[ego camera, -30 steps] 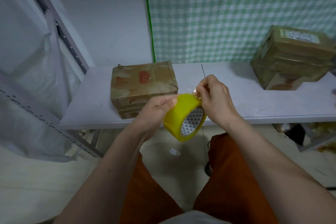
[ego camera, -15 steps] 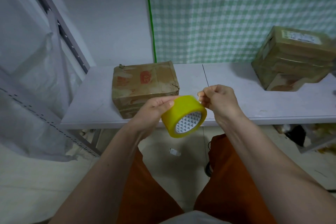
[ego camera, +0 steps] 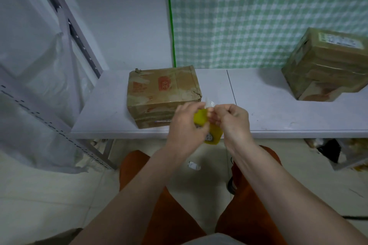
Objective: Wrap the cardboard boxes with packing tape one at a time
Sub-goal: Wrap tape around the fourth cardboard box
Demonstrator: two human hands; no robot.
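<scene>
Two boxes sit on the table [ego camera: 258, 105]: one box [ego camera: 159, 93] at 12 o'clock, another box [ego camera: 326, 65] at 2 o'clock, open tabletop between. The left hand [ego camera: 185, 123] grips one tape roll [ego camera: 209, 127] at the table's near edge; the right hand [ego camera: 233, 119] pinches its loose end.

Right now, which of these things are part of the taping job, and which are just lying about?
Part of the job: tape roll, left hand, right hand, near box, far box.
Lying about: paper scrap, plastic sheeting, checked cloth.
</scene>
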